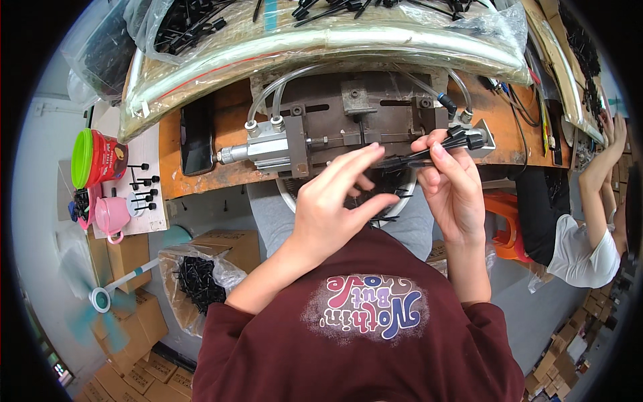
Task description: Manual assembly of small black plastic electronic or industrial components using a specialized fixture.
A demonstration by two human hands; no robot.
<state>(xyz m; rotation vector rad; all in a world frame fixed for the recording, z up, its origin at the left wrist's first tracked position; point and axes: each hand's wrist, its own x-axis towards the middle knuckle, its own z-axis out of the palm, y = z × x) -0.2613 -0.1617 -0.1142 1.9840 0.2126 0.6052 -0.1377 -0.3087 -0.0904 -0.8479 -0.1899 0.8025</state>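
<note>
Head view showed the right hand (455,191) pinching black stemmed parts (459,139) by the metal fixture (328,114); the left hand (328,201), fingers spread, hung just apart, near the front edge of the wooden table (231,177).

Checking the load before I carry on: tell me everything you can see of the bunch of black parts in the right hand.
The bunch of black parts is several slim rods with thicker, knob-like heads, apparently plastic. It lies roughly sideways, heads to the right, pinched between thumb and fingers of the right hand, near the right end of the metal fixture. Fingers hide some, so I can't count them. The left hand is open near its left end; contact is unclear.
</note>
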